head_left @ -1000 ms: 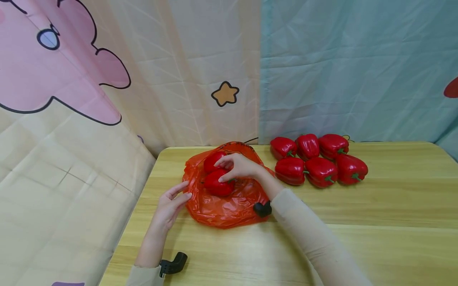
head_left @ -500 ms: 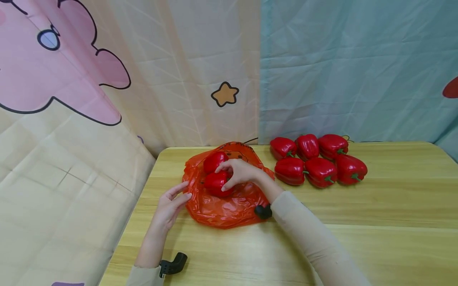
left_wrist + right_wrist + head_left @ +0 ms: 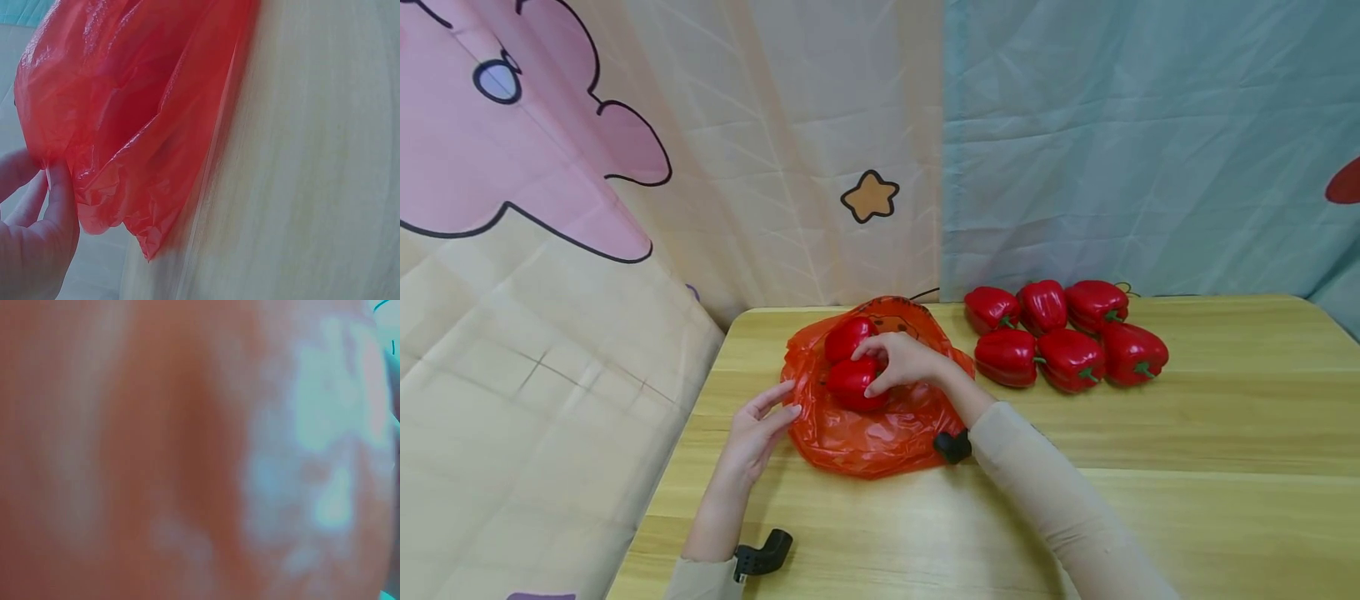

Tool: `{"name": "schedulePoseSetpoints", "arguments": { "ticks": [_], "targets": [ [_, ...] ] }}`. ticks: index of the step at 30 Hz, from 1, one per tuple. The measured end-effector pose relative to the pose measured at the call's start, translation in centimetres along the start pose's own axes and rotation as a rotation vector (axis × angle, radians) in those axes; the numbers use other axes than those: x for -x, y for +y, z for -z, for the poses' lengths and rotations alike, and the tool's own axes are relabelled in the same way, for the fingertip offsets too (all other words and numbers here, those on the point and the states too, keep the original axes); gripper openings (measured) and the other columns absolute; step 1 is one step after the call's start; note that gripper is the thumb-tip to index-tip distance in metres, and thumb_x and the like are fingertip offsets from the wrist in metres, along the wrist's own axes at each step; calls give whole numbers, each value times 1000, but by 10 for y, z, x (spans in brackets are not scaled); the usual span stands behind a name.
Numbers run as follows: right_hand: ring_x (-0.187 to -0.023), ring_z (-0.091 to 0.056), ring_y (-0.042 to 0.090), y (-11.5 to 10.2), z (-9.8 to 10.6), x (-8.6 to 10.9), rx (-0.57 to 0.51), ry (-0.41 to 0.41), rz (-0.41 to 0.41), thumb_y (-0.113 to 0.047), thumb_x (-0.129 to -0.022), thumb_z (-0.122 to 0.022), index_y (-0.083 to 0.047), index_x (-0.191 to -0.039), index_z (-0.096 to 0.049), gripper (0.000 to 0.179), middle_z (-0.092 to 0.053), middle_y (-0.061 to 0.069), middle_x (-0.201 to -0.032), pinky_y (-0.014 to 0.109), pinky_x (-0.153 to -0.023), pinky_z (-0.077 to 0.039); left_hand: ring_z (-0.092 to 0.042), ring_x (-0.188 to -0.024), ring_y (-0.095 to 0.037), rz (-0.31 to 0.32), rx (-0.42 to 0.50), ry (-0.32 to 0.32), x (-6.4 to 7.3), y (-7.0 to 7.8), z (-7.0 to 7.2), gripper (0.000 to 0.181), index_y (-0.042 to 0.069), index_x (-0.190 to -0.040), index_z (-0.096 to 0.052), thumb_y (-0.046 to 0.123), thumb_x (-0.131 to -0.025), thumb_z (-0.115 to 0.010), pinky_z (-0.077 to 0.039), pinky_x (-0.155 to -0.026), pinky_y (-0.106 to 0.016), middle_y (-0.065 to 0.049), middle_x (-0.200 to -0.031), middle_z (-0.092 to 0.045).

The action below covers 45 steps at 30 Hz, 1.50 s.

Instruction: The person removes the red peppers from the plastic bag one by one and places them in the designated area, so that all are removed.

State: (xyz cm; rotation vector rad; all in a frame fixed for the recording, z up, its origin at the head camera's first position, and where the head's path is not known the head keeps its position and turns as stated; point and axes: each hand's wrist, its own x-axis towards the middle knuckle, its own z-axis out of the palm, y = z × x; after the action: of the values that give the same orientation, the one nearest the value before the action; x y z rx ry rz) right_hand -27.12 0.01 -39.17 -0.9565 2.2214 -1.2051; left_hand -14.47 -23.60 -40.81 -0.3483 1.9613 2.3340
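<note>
A red-orange plastic bag [image 3: 872, 446] lies spread on the table, its mouth facing up. Two red bell peppers sit in it: a rear pepper [image 3: 847, 338] and a front pepper [image 3: 852, 383]. My right hand [image 3: 904, 360] grips the front pepper with thumb and fingers from the right side. At the left rim, my left hand [image 3: 758, 432] pinches the bag's edge. The left wrist view shows that hand [image 3: 40, 219] with fingertips and thumb on the bag film [image 3: 144, 112]. Blurred bag film [image 3: 187, 450] fills most of the right wrist view.
Several more red bell peppers [image 3: 1071, 358] with green stems stand in two rows right of the bag. The wooden table [image 3: 1240, 400] runs on to the right. Behind it hangs a printed curtain [image 3: 865, 100].
My right hand has moved slightly down and closed its thumb and fingers on the front pepper. The left hand keeps its place at the bag's rim.
</note>
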Motion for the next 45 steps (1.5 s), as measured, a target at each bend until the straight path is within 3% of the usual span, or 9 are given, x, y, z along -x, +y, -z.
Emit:
{"name": "schedulePoseSetpoints", "arguments": {
  "ticks": [19, 33, 40, 45],
  "targets": [
    [-105, -51, 21, -20, 16, 13, -10, 33, 42, -16, -71, -81, -16, -115, -63, 47, -58, 1, -117, 35, -87, -50, -60, -95, -9, -4, -1, -7, -2, 4, 0, 48, -5, -135, -43, -5, -89, -56, -49, -87, -23, -7, -125, -43],
    [-105, -52, 23, -32, 29, 46, -44, 46, 55, -14, -71, -80, -13, -117, -62, 50, -58, 3, -118, 35, -85, -51, -60, -95, -9, -12, 9, -13, -2, 1, 2, 46, -3, -133, -45, -5, -89, -56, -49, -88, -22, -6, -124, -43],
    [-92, -57, 28, -33, 33, 63, -123, 17, 31, -13, -73, -79, -11, -119, -60, 50, -56, 6, -112, 37, -69, -56, -60, -95, -9, -13, 9, -14, -2, 0, 2, 47, -4, -134, -44, -5, -89, -56, -49, -87, -22, -6, -124, -43],
    [-96, -56, 23, -32, 40, 78, -68, 54, 70, -15, -72, -80, -12, -119, -60, 51, -59, 3, -112, 33, -76, -54, -60, -95, -9, -18, 14, -16, -2, -1, 3, 44, -2, -132, -47, -6, -89, -56, -49, -88, -22, -5, -122, -45]
  ]
}}
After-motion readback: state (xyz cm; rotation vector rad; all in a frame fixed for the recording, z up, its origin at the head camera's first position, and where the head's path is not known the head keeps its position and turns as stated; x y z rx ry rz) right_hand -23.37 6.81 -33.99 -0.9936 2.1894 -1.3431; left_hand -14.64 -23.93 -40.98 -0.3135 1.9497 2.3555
